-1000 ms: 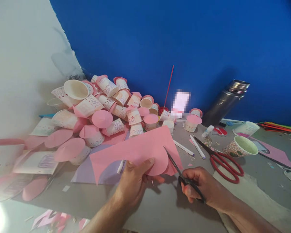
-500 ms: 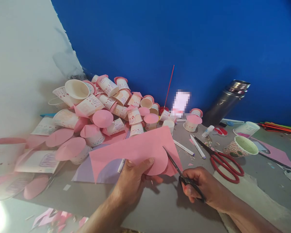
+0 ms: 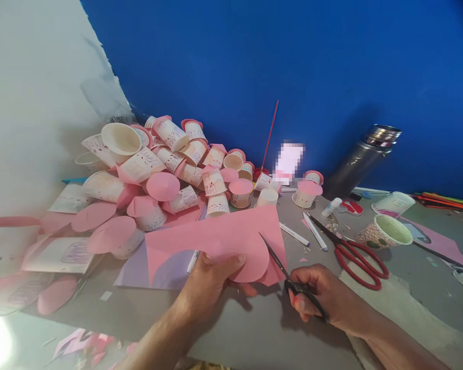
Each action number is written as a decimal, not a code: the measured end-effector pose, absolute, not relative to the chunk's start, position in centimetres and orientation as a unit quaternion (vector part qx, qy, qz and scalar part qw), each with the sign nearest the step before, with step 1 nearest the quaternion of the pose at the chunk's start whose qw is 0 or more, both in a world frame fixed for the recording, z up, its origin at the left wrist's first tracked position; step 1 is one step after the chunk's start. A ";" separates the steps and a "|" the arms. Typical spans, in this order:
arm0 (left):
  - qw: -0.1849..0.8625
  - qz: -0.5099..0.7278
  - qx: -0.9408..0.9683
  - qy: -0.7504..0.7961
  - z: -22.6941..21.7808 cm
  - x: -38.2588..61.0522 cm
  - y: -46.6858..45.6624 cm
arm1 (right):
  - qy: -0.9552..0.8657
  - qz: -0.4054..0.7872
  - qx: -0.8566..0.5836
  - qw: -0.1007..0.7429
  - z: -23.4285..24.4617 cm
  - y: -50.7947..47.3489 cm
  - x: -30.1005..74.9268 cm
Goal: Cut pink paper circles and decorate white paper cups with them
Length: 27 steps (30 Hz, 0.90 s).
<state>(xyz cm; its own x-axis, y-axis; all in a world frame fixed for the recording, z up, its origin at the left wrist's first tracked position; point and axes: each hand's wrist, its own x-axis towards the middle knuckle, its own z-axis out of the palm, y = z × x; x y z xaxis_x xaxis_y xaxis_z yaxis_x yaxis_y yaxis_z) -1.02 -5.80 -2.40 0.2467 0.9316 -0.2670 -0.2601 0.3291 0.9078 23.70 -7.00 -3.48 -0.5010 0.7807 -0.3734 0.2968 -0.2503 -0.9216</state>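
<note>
My left hand (image 3: 207, 289) pinches the near edge of a pink paper sheet (image 3: 224, 236), thumb on top, holding it up over the grey table (image 3: 254, 329). A rounded lobe is cut into the sheet's lower right part. My right hand (image 3: 319, 298) grips small black-handled scissors (image 3: 284, 271), whose blades point up and left into the cut beside that lobe.
A heap of paper cups with pink discs (image 3: 165, 169) fills the back left. Red-handled scissors (image 3: 351, 252), white markers (image 3: 304, 234), a glue stick (image 3: 331, 207), two cups (image 3: 384, 231), a dark steel flask (image 3: 360, 162) and pink paper scraps lie to the right. Blue wall behind.
The pink sheet has turned slightly in my left hand, its top edge lower and flatter. The scissors stay at the same cut.
</note>
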 end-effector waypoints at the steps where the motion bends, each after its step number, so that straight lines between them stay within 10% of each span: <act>1: 0.692 0.432 0.385 0.431 -2.5 -1.1 -5.8 | -0.582 0.642 -0.462 0.189 -3.5 -7.0 23.7; 27: 0.697 0.404 0.428 0.410 -2.5 -2.3 -5.5 | -0.589 0.633 -0.474 0.166 -3.4 -7.0 23.8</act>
<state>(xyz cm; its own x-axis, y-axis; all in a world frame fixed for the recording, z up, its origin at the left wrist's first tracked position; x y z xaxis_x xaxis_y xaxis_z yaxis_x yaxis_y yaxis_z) -2.32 -5.54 -2.53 0.3375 0.9136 -0.2267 -0.2120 0.3084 0.9273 23.85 -6.98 -3.42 -0.4950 0.7690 -0.4045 0.3481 -0.2510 -0.9032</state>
